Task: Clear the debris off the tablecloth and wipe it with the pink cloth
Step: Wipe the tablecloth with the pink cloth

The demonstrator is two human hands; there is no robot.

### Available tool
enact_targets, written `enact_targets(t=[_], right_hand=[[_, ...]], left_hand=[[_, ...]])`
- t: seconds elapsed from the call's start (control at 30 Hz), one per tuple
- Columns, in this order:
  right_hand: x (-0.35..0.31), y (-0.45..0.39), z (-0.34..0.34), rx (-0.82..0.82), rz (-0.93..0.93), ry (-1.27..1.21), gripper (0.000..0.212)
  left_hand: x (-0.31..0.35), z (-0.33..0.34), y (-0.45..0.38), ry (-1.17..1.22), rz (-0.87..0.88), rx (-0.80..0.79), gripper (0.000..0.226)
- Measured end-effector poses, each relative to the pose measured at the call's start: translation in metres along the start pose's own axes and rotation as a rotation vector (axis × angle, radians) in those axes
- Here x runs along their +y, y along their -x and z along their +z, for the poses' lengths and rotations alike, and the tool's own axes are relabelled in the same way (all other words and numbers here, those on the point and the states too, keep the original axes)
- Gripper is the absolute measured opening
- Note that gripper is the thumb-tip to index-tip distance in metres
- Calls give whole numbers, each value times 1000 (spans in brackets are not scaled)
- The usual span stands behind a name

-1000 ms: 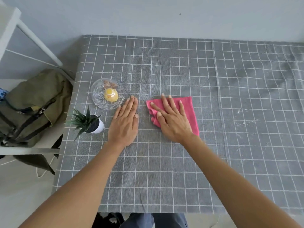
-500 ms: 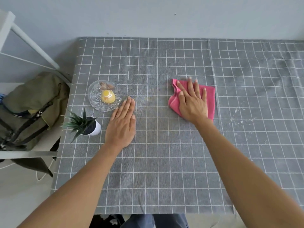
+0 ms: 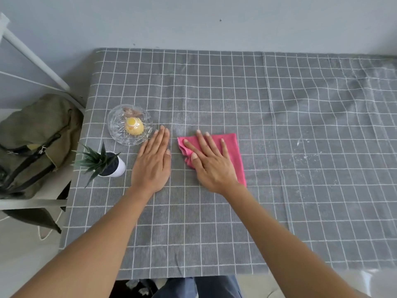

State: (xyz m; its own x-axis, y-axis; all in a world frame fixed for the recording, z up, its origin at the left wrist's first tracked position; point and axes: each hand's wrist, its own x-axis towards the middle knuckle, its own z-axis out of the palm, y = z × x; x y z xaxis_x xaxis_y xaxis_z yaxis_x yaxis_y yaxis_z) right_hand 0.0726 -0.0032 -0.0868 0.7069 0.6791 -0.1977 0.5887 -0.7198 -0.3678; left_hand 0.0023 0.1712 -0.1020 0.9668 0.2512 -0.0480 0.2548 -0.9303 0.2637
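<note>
Sitting near the table's left edge: a glass dish point(image 3: 129, 124) holding a yellow cupcake point(image 3: 134, 125) and something brownish, hard to make out, with a small potted plant point(image 3: 105, 161) in a white pot just beside it. Pressing flat on the grey checked tablecloth point(image 3: 279, 125), fingers straight and together, holding nothing: the left hand point(image 3: 152, 162). Lying spread on the pink cloth point(image 3: 233, 147), fingers straight, pressing it onto the tablecloth near the centre: the right hand point(image 3: 211, 164). Showing faintly further right: pale specks of debris point(image 3: 300, 145). Resting off the table at left, partly cut off: an olive backpack point(image 3: 32, 134).
</note>
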Motion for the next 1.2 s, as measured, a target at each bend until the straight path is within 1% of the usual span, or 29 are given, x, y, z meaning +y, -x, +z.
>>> enact_targets(t=[0.13, 0.37, 0.47, 0.6, 0.7, 0.77, 0.87, 1.0, 1.2], right_hand=[[25, 0, -9, 32, 40, 26, 50], [101, 14, -34, 89, 265, 96, 48], [104, 16, -34, 118, 295, 84, 47], [102, 16, -33, 129, 298, 97, 49], [105, 17, -32, 131, 284, 125, 52], [105, 17, -31, 128, 281, 134, 54], [105, 16, -32, 104, 280, 131, 55], [105, 18, -34, 88, 248, 96, 54], [124, 38, -38, 113, 230, 50, 51]], left_hand=[[0, 0, 0, -3, 0, -5, 55], [-2, 1, 0, 0, 4, -5, 54], [-2, 2, 0, -9, 13, 9, 55], [-1, 2, 0, -35, 1, 8, 57], [7, 4, -4, -6, -29, -9, 58], [20, 6, -7, 38, -40, -33, 58], [50, 12, -11, 92, -7, -59, 57], [97, 21, -12, 112, 26, -54, 57], [156, 37, -18, 130, -8, -50, 54]])
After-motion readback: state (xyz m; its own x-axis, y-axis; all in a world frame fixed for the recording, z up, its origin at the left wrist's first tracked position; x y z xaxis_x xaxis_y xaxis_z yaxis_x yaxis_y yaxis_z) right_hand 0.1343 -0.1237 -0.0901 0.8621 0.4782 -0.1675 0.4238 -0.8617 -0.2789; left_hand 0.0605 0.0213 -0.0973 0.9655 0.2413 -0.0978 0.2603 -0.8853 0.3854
